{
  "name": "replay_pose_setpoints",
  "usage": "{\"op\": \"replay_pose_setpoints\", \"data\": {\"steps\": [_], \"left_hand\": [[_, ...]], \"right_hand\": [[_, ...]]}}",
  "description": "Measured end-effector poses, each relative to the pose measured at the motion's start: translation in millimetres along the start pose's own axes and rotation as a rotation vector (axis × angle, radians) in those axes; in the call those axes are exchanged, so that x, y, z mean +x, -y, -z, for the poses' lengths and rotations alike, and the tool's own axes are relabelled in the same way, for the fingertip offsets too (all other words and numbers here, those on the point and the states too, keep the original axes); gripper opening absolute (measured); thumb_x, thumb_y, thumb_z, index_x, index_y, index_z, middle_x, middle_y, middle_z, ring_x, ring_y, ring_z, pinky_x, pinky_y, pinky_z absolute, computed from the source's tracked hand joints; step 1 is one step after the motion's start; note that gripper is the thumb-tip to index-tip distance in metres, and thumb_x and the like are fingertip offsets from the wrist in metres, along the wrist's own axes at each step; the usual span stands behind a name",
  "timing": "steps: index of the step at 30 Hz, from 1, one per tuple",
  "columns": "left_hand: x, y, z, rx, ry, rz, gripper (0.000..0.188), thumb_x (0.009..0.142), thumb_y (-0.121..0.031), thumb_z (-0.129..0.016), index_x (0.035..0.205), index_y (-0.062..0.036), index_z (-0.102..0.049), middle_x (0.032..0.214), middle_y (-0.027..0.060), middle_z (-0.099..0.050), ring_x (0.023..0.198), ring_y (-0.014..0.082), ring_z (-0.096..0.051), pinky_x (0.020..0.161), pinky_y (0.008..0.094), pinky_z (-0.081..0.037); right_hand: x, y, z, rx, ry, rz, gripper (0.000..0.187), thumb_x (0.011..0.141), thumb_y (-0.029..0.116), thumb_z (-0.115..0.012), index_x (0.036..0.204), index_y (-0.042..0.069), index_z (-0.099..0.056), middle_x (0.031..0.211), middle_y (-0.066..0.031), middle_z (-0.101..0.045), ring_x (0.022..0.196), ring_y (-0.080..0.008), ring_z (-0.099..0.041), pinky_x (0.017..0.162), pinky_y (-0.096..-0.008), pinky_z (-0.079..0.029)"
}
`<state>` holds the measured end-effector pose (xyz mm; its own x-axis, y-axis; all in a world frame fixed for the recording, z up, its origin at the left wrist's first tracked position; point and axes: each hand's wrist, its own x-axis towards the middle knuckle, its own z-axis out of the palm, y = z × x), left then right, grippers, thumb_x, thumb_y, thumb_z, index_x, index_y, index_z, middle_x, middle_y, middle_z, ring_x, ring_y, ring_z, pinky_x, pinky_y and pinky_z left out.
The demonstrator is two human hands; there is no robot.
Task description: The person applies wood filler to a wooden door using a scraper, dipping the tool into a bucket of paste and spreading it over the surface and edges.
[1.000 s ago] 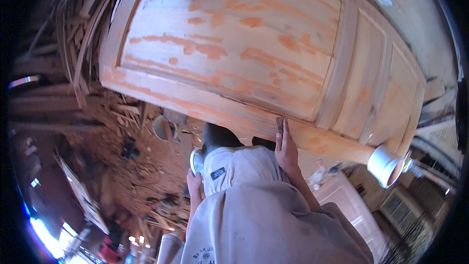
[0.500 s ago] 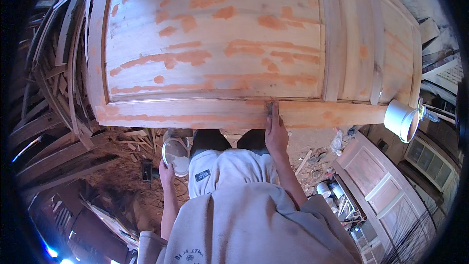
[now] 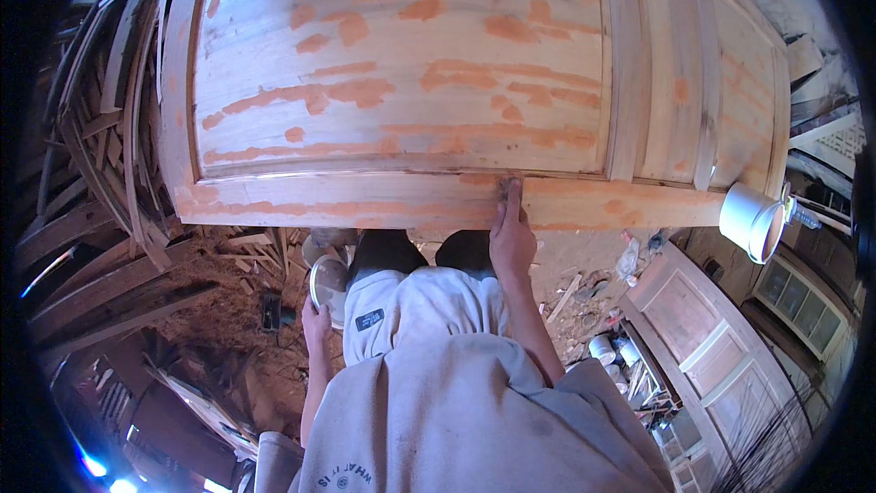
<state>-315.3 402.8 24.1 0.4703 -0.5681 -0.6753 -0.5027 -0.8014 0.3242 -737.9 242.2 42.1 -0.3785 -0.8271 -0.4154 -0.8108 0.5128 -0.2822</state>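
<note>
A large panelled wooden door point(image 3: 401, 41) lies across the space before me, patched with orange-brown filler. My right hand point(image 3: 513, 242) is at its near rail point(image 3: 383, 204), closed with the index finger stretched along a small dark flat tool, which looks like a putty knife point(image 3: 504, 187). The tool's tip rests on the rail by the panel moulding; the hand covers most of it. Low on the left, my left hand point(image 3: 316, 321) grips the edge of a round white lid point(image 3: 328, 282) with greyish material on its face.
A white bucket point(image 3: 750, 222) lies tipped at the door's right end. Scrap timber point(image 3: 119, 128) is heaped along the left. Another panelled door point(image 3: 707, 333) leans at lower right, beside small pots point(image 3: 602, 349). Sawdust and offcuts litter the floor point(image 3: 242, 315).
The door sits slightly higher in view, and my right hand with the tool has shifted up with it, staying near the same spot on the rail. The lid is turned slightly more edge-on.
</note>
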Motion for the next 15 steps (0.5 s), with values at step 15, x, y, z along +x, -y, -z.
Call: {"op": "replay_pose_setpoints", "data": {"steps": [15], "left_hand": [[-47,6,-63,-0.240,-0.113,0.009,0.028,0.078,-0.008,-0.051,0.103,0.0025,-0.059,0.088,0.0162,-0.066,0.083,0.0251,-0.064,0.079,0.0367,-0.049]], "right_hand": [[-16,-76,91,0.232,0.286,0.208,0.056,0.099,0.033,-0.050,0.146,0.011,-0.031,0.098,-0.0272,-0.066,0.088,-0.0413,-0.067,0.075,-0.0473,-0.053]]}}
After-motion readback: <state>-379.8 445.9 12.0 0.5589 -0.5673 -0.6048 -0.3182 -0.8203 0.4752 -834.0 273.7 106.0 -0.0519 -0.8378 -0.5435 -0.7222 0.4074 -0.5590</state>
